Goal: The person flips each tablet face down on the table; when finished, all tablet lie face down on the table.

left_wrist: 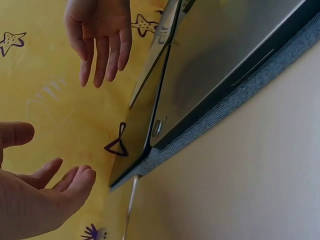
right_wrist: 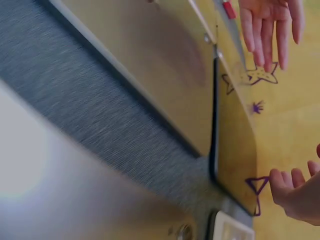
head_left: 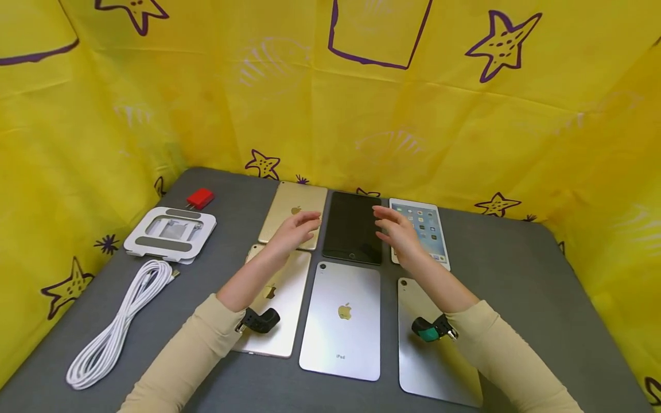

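Observation:
My left hand (head_left: 293,234) hovers between the back-left gold tablet (head_left: 276,215) and a front-left gold tablet (head_left: 289,304), both face down. Across from it, my right hand (head_left: 401,236) hangs over the left edge of a white tablet (head_left: 431,229) with its screen lit. Between the hands lies a black tablet (head_left: 352,226), screen dark. Both hands hold nothing; their fingers are relaxed and the palms face each other, as the left wrist view shows with the left hand (left_wrist: 50,197) and right hand (left_wrist: 102,35). Nearer lie a silver tablet (head_left: 341,344) and another silver tablet (head_left: 426,361), partly hidden by the right forearm.
On the left of the grey table (head_left: 521,275) are a red charger plug (head_left: 200,198), a folded white stand (head_left: 170,246) with grey pads, and a bundled white cable (head_left: 111,335). A yellow patterned cloth (head_left: 320,115) surrounds the back and sides.

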A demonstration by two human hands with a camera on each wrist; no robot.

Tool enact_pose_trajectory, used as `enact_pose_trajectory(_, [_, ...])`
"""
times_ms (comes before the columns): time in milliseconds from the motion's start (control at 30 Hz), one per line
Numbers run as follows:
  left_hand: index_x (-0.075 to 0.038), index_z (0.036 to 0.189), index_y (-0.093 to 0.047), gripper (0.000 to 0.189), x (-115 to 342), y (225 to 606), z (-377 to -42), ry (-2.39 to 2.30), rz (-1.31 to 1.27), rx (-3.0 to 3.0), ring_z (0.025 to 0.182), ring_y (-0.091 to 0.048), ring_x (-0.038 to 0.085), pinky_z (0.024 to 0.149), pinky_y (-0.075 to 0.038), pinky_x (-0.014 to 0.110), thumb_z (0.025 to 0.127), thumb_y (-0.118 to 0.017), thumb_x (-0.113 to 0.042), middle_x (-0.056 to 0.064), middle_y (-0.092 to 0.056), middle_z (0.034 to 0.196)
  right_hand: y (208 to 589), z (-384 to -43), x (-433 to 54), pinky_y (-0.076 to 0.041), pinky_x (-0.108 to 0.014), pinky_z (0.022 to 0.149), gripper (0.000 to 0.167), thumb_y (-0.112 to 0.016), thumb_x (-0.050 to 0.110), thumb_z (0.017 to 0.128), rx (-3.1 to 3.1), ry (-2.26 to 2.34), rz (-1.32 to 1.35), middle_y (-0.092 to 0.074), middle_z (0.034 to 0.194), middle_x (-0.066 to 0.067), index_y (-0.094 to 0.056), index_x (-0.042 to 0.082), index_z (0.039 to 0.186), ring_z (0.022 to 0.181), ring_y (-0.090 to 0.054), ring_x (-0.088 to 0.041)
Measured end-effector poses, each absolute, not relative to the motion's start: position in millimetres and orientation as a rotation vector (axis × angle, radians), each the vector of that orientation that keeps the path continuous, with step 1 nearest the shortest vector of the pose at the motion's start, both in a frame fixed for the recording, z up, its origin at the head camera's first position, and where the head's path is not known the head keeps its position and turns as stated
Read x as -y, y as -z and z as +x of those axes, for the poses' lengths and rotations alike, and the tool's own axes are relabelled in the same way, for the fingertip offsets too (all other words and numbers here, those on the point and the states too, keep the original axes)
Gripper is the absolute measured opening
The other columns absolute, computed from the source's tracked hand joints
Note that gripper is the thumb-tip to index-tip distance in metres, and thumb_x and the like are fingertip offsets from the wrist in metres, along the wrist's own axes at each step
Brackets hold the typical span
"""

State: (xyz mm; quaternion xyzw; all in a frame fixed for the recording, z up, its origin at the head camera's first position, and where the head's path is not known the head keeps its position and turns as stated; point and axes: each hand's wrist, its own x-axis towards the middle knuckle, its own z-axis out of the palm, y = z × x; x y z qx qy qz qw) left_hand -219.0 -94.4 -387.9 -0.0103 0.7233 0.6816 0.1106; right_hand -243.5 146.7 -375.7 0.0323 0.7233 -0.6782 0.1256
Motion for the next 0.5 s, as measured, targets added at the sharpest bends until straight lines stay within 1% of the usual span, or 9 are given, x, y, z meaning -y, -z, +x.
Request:
enact_pose_trajectory(233, [0.001,0.147,-0.036,0.054,80,395,-214,-1.912,-0.093,-2.058,0.139,-0.033,0.035,0.114,-0.028,0.044,0.100,-0.053,-0.020,0.018,-0.034,0.152,384,-233,-156,-0.033,-0.046,0.111,0.046,-0.045,0.006,0.101,-2.093,1.885,0.109,-0.036,0.151,-0.015,-0.040,0.004,0.147,0.137,-0.035,-0.031])
enact_pose_trajectory(367, [0.001,0.148,-0.034,0.056,77,397,-213,-1.905,-0.103,-2.031,0.141,-0.028,0.034,0.115,-0.025,0.044,0.100,-0.054,-0.021,0.018,-0.030,0.154,390,-229,-159,-0.029,-0.048,0.113,0.049,-0.045,0.005,0.100,-2.098,1.855,0.105,-0.034,0.152,-0.016,-0.037,0.003,0.148,0.139,-0.033,-0.033])
enact_pose_trajectory(500, [-0.002,0.149,-0.032,0.059,76,397,-211,-1.872,-0.103,-2.004,0.143,-0.025,0.034,0.116,-0.023,0.044,0.100,-0.055,-0.024,0.017,-0.027,0.156,395,-227,-162,-0.024,-0.047,0.115,0.053,-0.046,0.004,0.099,-2.093,1.847,0.101,-0.028,0.156,-0.016,-0.032,0.002,0.150,0.141,-0.029,-0.033])
